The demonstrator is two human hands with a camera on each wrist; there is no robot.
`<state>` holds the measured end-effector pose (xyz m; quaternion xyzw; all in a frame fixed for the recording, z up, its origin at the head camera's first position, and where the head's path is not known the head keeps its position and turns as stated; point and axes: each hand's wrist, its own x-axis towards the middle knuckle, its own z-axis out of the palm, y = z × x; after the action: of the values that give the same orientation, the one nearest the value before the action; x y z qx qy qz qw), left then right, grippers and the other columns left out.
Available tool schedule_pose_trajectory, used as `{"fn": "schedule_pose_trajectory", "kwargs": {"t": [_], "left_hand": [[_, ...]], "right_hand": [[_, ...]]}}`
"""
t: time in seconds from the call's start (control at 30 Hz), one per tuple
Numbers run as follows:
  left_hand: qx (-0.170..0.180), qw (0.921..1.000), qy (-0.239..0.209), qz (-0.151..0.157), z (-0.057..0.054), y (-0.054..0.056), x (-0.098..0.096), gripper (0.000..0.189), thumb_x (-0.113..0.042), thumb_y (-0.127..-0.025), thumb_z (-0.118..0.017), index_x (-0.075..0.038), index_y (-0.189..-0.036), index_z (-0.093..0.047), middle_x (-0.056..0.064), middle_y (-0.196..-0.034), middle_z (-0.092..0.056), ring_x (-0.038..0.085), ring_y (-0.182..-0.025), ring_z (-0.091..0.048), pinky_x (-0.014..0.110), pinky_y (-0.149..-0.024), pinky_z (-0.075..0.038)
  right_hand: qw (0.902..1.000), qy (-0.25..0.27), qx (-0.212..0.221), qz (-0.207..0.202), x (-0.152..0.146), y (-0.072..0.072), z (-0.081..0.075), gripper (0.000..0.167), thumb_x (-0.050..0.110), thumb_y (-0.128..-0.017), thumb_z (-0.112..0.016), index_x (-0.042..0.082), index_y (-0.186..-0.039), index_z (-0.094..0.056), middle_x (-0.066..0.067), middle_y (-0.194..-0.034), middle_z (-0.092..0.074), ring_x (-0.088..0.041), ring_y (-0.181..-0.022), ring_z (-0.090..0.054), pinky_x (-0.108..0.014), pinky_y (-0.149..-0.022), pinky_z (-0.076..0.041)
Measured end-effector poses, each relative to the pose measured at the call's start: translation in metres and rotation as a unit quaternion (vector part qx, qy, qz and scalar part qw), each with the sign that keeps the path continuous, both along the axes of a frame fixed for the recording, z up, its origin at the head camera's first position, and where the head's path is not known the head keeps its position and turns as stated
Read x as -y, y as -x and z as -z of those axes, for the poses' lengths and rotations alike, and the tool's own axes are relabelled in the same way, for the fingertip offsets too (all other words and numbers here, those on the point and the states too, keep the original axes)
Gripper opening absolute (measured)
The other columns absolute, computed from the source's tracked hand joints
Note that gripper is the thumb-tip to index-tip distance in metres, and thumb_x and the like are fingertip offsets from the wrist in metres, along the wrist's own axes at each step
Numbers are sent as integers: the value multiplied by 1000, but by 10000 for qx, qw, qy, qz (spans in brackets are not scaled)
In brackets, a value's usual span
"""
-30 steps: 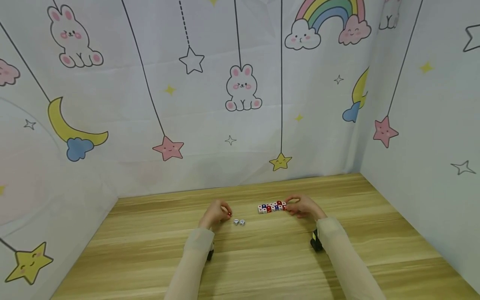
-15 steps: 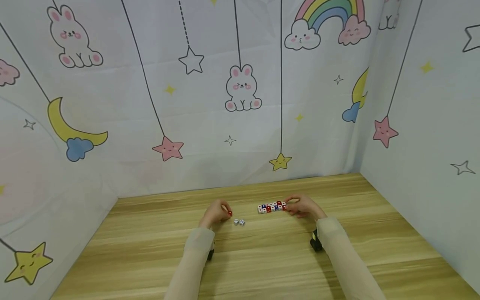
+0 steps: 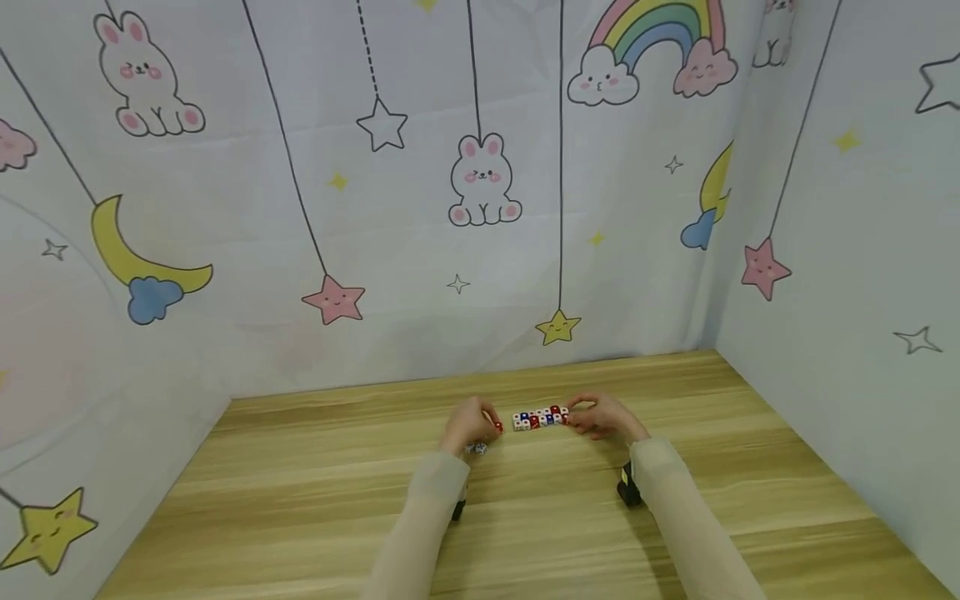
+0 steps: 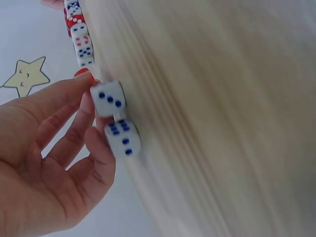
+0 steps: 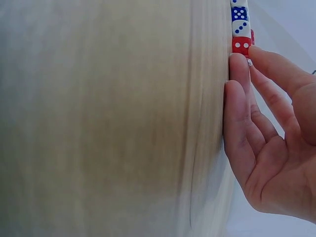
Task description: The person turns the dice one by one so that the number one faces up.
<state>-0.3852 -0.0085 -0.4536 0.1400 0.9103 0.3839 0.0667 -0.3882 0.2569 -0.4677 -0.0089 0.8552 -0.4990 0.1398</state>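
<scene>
My left hand point(image 3: 471, 423) pinches a small red die point(image 3: 498, 427) between its fingertips, just left of a block of white, red and blue dice point(image 3: 540, 418). Two loose white dice point(image 3: 481, 448) stand on the table close under that hand. In the left wrist view one white die point(image 4: 109, 98) shows three blue dots, and part of the red die hides behind the fingertips. At the block's right end my right hand point(image 3: 602, 416) holds the end dice with curled fingertips. The right wrist view shows those fingers against a red end die point(image 5: 240, 45).
The dice lie on a wood-grain table point(image 3: 555, 517) near its back. A white cloth point(image 3: 405, 217) printed with rabbits and stars rises behind it, and another patterned cloth wall point(image 3: 847, 275) stands on the right.
My left hand has moved right with the red die, up close to the block's left end. It now partly covers the two loose white dice. The right hand stays at the block's end.
</scene>
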Motion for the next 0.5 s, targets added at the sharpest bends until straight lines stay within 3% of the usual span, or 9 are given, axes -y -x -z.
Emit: {"fn": "schedule_pose_trajectory", "kwargs": {"t": [0.3,0.5], "left_hand": [[-251,9969,655,-364,-2,2,-13,11,4,-65,-68,-5,-73,-66,3,-60,-55,11,-45,-39,23,-39,-29],[-330,9967,604,-423,0,4,-20,10,3,-67,-68,-2,-75,-64,5,-66,-57,14,-49,-43,25,-41,-33]], "right_hand": [[10000,-13,-56,-55,3,1,-1,33,16,-85,-60,6,-116,-55,-1,-77,-66,-9,-63,-59,-24,-50,-47],[10000,-9,4,2,1,1,1,33,17,-85,-60,6,-116,-55,-1,-76,-66,-8,-62,-59,-24,-49,-47]]}}
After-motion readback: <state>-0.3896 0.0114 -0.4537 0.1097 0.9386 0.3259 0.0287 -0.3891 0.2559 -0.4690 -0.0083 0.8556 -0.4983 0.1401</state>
